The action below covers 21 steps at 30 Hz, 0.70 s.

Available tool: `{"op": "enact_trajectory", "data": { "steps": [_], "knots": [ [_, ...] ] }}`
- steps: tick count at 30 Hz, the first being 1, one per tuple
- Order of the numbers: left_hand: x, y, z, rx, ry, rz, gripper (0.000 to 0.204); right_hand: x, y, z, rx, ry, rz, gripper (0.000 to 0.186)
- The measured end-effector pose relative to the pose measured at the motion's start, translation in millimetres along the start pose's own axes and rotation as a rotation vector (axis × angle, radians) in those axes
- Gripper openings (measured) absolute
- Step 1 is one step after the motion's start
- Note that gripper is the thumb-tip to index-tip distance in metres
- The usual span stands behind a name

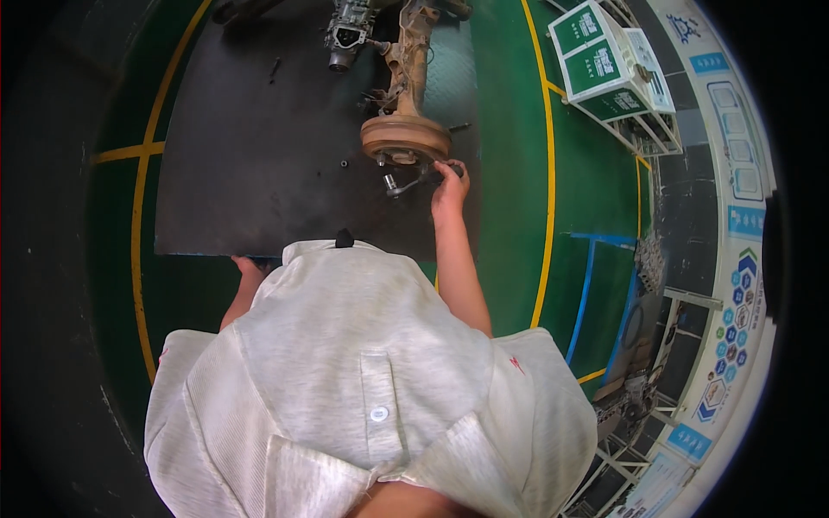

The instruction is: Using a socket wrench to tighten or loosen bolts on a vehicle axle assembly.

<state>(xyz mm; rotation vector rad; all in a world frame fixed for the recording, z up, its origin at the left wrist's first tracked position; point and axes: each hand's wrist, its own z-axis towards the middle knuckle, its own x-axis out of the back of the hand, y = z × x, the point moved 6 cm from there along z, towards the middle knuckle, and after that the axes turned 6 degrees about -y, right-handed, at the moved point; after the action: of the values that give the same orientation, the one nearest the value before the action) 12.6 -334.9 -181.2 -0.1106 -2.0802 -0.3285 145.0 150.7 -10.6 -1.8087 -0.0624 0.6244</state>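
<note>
My right hand is closed round the handle of a ratchet wrench, whose head carries a shiny upright socket. The wrench is just above the dark tabletop, close to the near face of a rusty brake drum. Behind that drum a rusty axle housing runs away from me. My left hand rests at the table's front edge with its fingers apart, partly hidden by my shirt; nothing shows in it. A small nut lies left of the drum.
A metal gear housing stands at the far side of the table. A thin dark tool lies at the back left, and a short rod beside the drum. White-and-green boxes sit on a rack to the right, past yellow floor lines.
</note>
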Motion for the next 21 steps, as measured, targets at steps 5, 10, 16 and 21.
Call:
{"op": "enact_trajectory", "data": {
  "steps": [5,10,16,21],
  "knots": [
    [-45,-34,19,0.257,-0.035,0.001,0.069,-6,11,-12,0.018,-0.033,-0.065,0.02],
    [-59,-44,32,0.346,-0.061,0.046,0.057,4,10,-9,0.01,0.033,-0.11,0.02],
    [-65,-52,43,0.417,-0.082,0.086,0.05,-7,16,5,0.05,0.077,-0.079,0.02],
    [-78,-57,53,0.384,-0.117,0.052,0.05,-11,19,9,0.021,0.201,-0.085,0.021]
  ]
}}
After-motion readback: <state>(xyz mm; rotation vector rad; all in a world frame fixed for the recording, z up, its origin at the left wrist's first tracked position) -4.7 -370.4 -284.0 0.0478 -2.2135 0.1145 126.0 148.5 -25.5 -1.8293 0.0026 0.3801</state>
